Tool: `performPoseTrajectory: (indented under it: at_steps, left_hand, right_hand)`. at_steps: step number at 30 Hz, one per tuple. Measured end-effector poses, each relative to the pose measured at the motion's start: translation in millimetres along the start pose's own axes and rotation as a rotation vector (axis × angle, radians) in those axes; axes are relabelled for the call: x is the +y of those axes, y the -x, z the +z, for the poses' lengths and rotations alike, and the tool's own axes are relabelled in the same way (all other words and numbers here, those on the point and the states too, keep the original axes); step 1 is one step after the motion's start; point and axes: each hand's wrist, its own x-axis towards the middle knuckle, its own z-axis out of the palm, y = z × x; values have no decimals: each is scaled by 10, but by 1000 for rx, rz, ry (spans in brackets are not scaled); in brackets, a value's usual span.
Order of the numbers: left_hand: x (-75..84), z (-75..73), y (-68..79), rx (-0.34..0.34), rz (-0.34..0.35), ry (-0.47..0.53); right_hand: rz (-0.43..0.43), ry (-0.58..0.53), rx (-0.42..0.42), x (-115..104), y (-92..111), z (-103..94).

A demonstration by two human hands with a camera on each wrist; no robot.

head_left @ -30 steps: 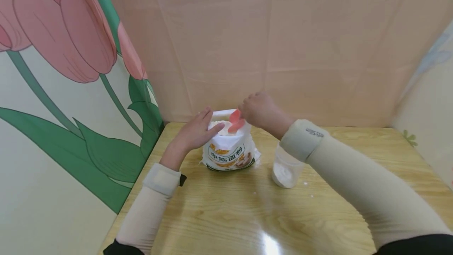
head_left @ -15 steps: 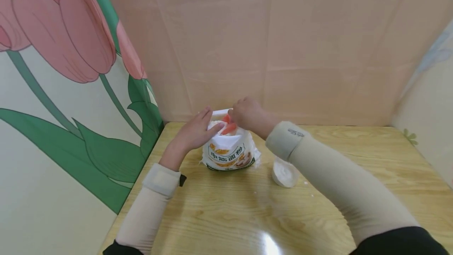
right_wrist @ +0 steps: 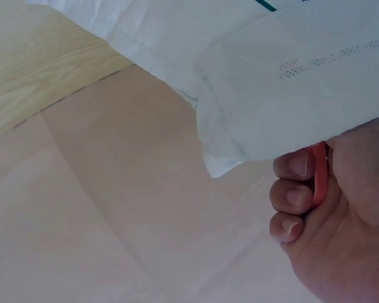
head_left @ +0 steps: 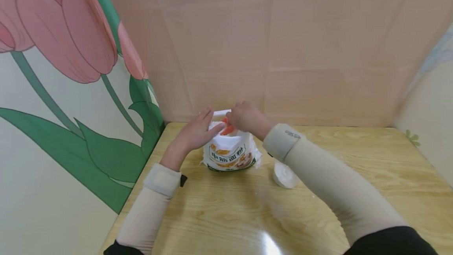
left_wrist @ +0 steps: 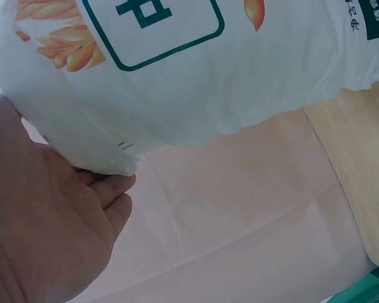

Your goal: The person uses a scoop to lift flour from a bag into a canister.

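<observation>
Bag (head_left: 228, 143): wht w/ green & orange print, upright on tbl (head_left: 212, 215), top open. Scoop (head_left: 228, 130): red, in R hand (head_left: 247, 119), partly hidden, at bag's mouth.

Our left arm (head_left: 143, 210) slants forward from near left of white bag (head_left: 230, 153). Our left hand (head_left: 194, 131) at bag's upper left edge: fingers fairly straight, pointing away from us, thumb spread from them, over bag's mouth; left wrist view hides some fingers behind bag. Our right arm (head_left: 332, 182) slants in from near right of bag. Our right hand (head_left: 247, 118) at bag's upper right, fingers curled round red handle (right_wrist: 320, 177). We hold hands close, apart.
</observation>
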Motion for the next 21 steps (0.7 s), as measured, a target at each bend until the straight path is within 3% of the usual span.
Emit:
performPoseTrajectory:
  at_steps: [6, 14, 21]
  left_hand:
    - [-20, -14, -1, -1, 7, 8]
    - [-13, -26, 13, -13, 8, 2]
    - [-24, -19, 2, -16, -1, -5]
  right_hand:
    - [29, -110, -11, 67, 15, 3]
    - [69, -302, 48, 213, 99, 38]
    - [72, -375, 114, 285, 206, 114]
